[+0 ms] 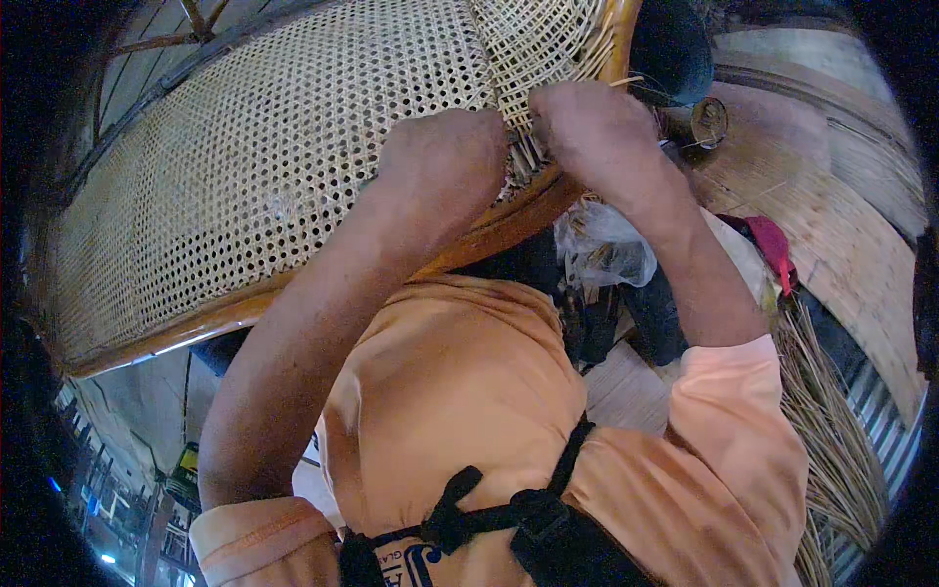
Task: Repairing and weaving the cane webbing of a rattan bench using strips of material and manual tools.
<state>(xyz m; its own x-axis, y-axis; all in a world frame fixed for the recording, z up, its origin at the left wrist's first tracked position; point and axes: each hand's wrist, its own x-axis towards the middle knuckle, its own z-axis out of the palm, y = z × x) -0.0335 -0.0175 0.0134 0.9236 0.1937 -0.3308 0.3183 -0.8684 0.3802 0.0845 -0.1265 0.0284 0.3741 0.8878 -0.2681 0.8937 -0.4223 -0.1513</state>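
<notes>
A woven cane panel with an open, holed weave lies in front of me, set in a varnished wooden frame. Near its right corner my left hand is closed, knuckles up, over the weave. Just right of it, my right hand is also closed, at the frame's curved edge. Between the two fists, loose cane strip ends stick out of the weave. My fingertips are turned away, so what each hand pinches is hidden. More free cane ends fan out above my right hand along the frame.
A clear plastic bag hangs below the frame's corner. To the right lie a dark red cloth, a bundle of long thin strips and curved wooden boards. A round pole end stands close to my right wrist.
</notes>
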